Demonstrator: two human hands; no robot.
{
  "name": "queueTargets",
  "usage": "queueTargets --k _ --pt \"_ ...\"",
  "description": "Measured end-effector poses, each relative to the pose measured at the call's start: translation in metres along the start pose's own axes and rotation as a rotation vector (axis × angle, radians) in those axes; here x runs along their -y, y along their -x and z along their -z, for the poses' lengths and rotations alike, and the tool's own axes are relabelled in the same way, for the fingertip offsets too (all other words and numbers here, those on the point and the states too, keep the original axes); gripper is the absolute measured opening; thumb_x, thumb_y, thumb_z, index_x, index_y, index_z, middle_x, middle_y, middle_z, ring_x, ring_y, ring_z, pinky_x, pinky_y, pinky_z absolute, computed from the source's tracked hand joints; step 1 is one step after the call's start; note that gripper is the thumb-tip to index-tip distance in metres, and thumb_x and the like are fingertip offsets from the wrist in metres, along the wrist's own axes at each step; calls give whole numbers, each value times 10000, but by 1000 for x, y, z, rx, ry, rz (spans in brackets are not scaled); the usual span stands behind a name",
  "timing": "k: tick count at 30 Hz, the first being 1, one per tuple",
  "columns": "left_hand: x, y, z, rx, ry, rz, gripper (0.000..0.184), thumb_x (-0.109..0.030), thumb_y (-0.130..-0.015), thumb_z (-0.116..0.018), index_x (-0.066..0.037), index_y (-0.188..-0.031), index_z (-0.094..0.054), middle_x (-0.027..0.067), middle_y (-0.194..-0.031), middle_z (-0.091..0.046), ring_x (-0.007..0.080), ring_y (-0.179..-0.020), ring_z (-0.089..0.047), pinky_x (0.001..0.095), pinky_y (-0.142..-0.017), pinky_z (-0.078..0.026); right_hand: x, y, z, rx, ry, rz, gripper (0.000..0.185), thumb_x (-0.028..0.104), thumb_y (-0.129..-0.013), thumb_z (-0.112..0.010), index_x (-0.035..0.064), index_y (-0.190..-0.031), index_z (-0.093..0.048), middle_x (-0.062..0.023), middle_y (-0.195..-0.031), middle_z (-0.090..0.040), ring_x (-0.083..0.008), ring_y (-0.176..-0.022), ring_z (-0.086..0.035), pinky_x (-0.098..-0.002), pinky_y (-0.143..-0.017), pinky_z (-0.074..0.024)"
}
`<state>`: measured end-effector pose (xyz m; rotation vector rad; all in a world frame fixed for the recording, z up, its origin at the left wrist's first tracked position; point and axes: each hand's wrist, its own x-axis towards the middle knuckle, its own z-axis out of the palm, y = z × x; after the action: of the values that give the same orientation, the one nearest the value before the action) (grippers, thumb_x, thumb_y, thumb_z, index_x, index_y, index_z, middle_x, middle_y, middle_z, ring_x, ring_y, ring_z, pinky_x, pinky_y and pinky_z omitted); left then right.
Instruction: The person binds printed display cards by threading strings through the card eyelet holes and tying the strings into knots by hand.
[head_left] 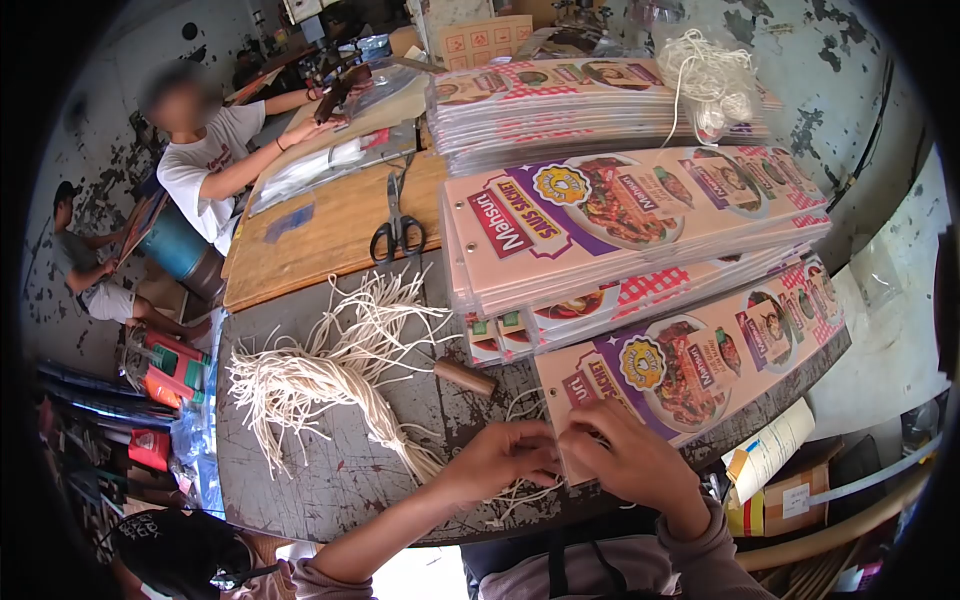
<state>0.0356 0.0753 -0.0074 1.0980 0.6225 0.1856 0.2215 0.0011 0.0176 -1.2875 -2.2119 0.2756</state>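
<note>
A laminated printed sign with food pictures and a metal eyelet lies in front of me at an angle. Over its near left corner, my right hand is closed, and what its curled fingers pinch is hidden. Just left of that edge, my left hand has its fingers bent together around a thin white cord. More loose cord shows between the hands and behind them. A large bundle of cut white cords spreads over the dark table left of my hands. Near it lies a short brown cylinder.
Stacked signs rise behind the nearest one, with a taller stack beyond. A bag of white cord rests on top. Scissors lie on a wooden board. A co-worker works across the table; another person sits farther left.
</note>
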Motion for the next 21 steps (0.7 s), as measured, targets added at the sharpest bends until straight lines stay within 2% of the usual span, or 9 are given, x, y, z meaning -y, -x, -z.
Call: queueTargets --k 9,12,15,18,20,21 --pt "-1 -2 0 -22 -14 68 241 -59 -908 -512 33 -1131 -529 108 -1033 -609 167 -941 -610 274 -745 -553 -5 1 -5 -61 -69 20 196 82 -774 -608 -15 -898 -493 -119 -954 -493 -291 -878 -514 -375 -758 -443" --pt "-3 -2 -3 -10 -19 56 272 -59 -907 -509 14 -1169 -499 106 -1041 -601 165 -948 -606 278 -743 -556 -2 0 -5 -86 -101 -33 203 34 -742 -650 16 -888 -511 -110 -932 -521 -298 -852 -535 -368 -730 -449" --pt "-2 -2 -5 -14 -20 5 266 -63 -926 -472 13 -1181 -462 114 -1029 -586 169 -951 -600 278 -754 -559 -2 -2 -5 -87 -60 -44 202 51 -736 -660 34 -882 -521 -99 -910 -527 -294 -841 -537 -365 -714 -444" --pt "-5 1 -7 -41 -31 -4 191 -40 -922 -454 19 -1104 -453 131 -985 -595 181 -921 -622 278 -717 -570 1 -3 -2 -70 13 -58 202 71 -730 -670 58 -879 -534 -86 -872 -536 -287 -817 -541 -374 -697 -443" --pt "-5 3 -9 -105 -141 -28 72 -24 -917 -445 24 -970 -438 141 -896 -606 198 -816 -661 289 -670 -580 3 -1 0 -68 2 -68 209 75 -725 -674 64 -888 -544 -85 -857 -537 -290 -802 -542 -375 -694 -439" --pt "-9 5 -10 -104 -140 -30 72 -24 -917 -445 24 -970 -438 141 -896 -606 198 -816 -661 289 -670 -580 3 0 2 -65 -12 -82 216 79 -720 -678 71 -897 -555 -84 -841 -539 -294 -787 -543 -376 -691 -435"
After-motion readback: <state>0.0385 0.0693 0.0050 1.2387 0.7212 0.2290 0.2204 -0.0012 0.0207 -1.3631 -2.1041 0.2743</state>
